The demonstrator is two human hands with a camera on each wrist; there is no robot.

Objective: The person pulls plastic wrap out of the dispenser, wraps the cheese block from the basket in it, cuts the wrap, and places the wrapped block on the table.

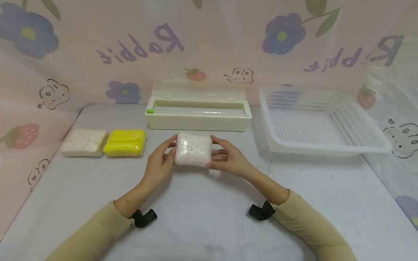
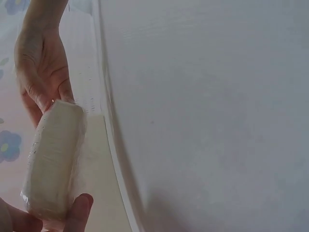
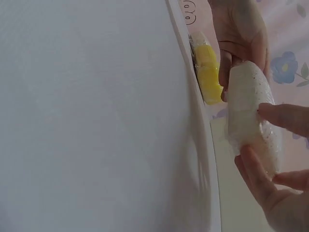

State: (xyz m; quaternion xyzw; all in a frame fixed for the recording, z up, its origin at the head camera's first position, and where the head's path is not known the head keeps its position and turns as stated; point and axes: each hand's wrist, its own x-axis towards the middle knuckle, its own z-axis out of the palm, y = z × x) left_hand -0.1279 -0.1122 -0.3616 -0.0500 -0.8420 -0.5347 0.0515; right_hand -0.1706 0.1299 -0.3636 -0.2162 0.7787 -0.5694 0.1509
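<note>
A white, speckled, rounded block [image 1: 193, 149] wrapped in clear film is held up over the table between both hands. My left hand [image 1: 159, 159] grips its left end, thumb on the near side and fingertips at the far corner. Its right end is held by my right hand [image 1: 232, 159] in the same way. Seen from the left wrist, the block [image 2: 55, 154] shows a plain pale side under wrinkled film. The right wrist view shows the speckled face of the block [image 3: 258, 111], with fingers pressed on it.
Behind the block stands a cling film dispenser [image 1: 199, 122], its lid raised and a roll inside. To the left lie a wrapped white speckled block [image 1: 84, 143] and a wrapped yellow block [image 1: 125, 143]. A white plastic basket [image 1: 326, 148] stands at the back right.
</note>
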